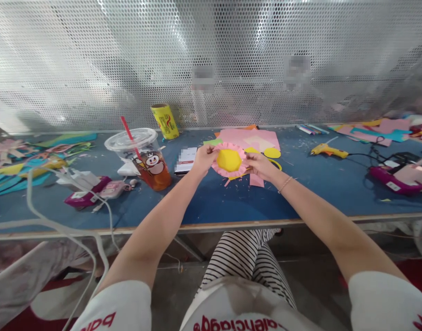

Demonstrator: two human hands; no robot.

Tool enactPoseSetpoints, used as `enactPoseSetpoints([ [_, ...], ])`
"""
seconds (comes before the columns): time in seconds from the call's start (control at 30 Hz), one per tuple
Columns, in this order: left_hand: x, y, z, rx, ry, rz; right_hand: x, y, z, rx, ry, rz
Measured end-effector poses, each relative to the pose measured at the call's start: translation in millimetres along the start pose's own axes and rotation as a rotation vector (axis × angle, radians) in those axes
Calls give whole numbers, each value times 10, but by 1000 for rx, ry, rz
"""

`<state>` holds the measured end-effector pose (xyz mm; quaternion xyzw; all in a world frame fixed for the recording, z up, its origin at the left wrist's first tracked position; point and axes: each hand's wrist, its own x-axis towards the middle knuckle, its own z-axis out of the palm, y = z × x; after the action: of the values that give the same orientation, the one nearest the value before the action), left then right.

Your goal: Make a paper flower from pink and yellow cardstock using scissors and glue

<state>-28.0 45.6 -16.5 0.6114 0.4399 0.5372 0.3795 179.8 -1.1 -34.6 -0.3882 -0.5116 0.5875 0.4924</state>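
Note:
A round paper flower (229,160) with a yellow centre and a ruffled pink rim is held up above the blue table. My left hand (206,158) pinches its left edge. On the opposite edge, my right hand (261,166) grips the rim between thumb and fingers. Behind the flower lie pink paper sheets (262,138) and a yellow paper circle (272,152). A pink paper strip (257,180) lies below my right hand. Close to my left hand rests a phone (186,159) with a lit screen.
A lidded drink cup (152,168) with a red straw stands left of my left forearm. A yellow roll (165,122) stands near the perforated metal panel (231,55). At right lies a glue gun (328,151). Purple power strips (397,180) and cables occupy both sides, with paper scraps beyond.

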Motion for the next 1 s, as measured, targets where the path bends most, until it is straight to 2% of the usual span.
enactPoseSetpoints([
  [0.13,-15,3,2,-39,-14,-71,17,39,-38,-97,-18,-28],
  [0.3,-48,71,-21,-177,-139,-242,39,42,-71,-149,2,-60],
  [0.5,-57,125,-9,-329,-122,-317,62,11,-109,-113,1,-61],
  [0.67,-67,125,4,-276,-109,-341,33,-5,-99,-98,-5,-32],
  [0.77,-68,103,-1,-189,-102,-318,-20,-123,-119,-140,-71,65],
  [0.83,-66,83,-8,-143,-107,-298,-51,-300,-275,-208,-37,123],
  [0.87,-65,73,-12,-131,-118,-295,-64,-414,-425,-234,65,88],
  [0.93,-66,57,-18,-122,-169,-311,-93,-662,-880,-263,372,-121],
  [1.0,-72,50,-19,-122,-247,-355,-154,-877,-1487,-403,657,-315],
])
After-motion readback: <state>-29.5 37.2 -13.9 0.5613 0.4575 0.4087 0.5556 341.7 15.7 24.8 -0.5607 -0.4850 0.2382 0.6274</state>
